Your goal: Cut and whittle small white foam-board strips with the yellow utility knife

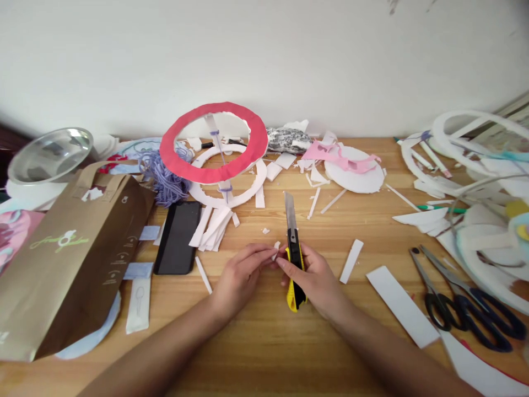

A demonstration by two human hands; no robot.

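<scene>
My right hand (318,278) grips a yellow and black utility knife (294,259) with its long blade extended away from me over the wooden table (264,342). My left hand (242,273) pinches a small white scrap (275,251) between its fingertips, right against the fingers of the right hand and the knife's handle. Both hands meet at the middle of the table.
A red ring on white foam rings (215,143) stands behind, beside purple yarn (165,176) and a black phone (177,237). A brown paper bag (66,259) lies left, with a metal bowl (49,154) behind it. Scissors (463,306) and white strips (400,303) lie right. Scraps litter the table.
</scene>
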